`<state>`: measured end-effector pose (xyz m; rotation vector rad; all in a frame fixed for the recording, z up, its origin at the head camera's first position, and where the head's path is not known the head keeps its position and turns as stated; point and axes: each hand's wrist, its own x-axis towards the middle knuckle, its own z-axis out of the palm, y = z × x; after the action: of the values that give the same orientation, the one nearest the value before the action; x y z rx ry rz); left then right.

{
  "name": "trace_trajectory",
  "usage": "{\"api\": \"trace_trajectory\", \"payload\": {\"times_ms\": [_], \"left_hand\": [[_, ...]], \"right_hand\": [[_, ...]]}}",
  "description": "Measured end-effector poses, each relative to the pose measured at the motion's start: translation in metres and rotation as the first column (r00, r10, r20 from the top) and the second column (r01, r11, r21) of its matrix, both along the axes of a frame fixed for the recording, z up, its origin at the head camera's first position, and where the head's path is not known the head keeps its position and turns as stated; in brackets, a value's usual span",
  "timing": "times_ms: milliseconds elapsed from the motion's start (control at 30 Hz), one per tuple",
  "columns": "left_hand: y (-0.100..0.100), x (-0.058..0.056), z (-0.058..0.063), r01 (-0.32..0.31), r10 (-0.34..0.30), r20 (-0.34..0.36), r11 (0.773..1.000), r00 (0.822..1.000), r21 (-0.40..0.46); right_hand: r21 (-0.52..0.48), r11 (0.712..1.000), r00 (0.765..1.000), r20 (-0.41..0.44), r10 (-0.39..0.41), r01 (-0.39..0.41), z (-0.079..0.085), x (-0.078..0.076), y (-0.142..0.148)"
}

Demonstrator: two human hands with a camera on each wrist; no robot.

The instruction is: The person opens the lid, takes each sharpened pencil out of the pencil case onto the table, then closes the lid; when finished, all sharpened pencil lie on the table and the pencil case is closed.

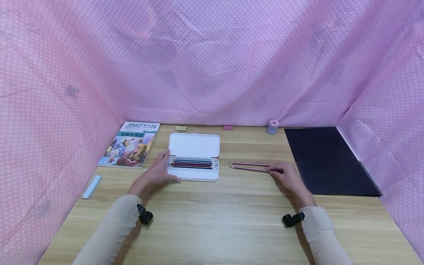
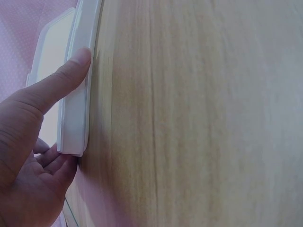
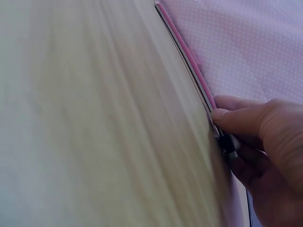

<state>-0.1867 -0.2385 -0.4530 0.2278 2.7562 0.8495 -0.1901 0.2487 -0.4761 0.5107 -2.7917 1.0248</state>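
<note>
A white pencil case (image 1: 193, 175) lies with its lid (image 1: 194, 145) tipped back, several pencils (image 1: 193, 163) side by side inside. My left hand (image 1: 159, 173) grips the case's left end; in the left wrist view the thumb (image 2: 71, 73) presses along its front wall and the other fingers curl at the corner. To the right of the case, my right hand (image 1: 284, 175) pinches a striped pencil (image 1: 246, 169) near its rear end, tip pointing left. Just behind it lies a second pencil (image 1: 248, 164), nearly parallel. The right wrist view shows thumb and fingers closed on the pencil's (image 3: 187, 61) end.
A magazine (image 1: 130, 145) lies at the back left, a light blue strip (image 1: 92, 187) in front of it. Along the back are a yellowish clip (image 1: 181, 128), a pink block (image 1: 228, 127) and a small cylinder (image 1: 272, 127). A black sheet (image 1: 331, 162) covers the right side.
</note>
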Motion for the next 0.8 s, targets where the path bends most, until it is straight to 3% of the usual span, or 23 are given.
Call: {"api": "trace_trajectory", "payload": {"times_ms": [400,567,700,800], "left_hand": [[0.0,0.0,-0.001,0.0,0.0,-0.028,1.0,1.0,0.011],[0.001,0.001,0.0,0.009,-0.009,-0.032,1.0,0.999,0.012],[0.001,0.002,0.0,0.001,0.0,-0.032,1.0,0.999,0.021],[0.001,0.001,0.001,-0.003,0.004,-0.035,1.0,0.999,0.025]], "right_hand": [[0.0,0.999,0.999,-0.034,-0.042,0.042,-0.005,0.002,-0.001],[0.005,0.998,0.992,-0.108,-0.069,0.07,0.001,0.005,-0.006],[0.006,1.0,0.986,-0.164,-0.016,0.018,0.016,0.002,-0.022],[-0.016,0.998,0.988,-0.146,0.057,-0.06,0.028,-0.006,-0.044]]}}
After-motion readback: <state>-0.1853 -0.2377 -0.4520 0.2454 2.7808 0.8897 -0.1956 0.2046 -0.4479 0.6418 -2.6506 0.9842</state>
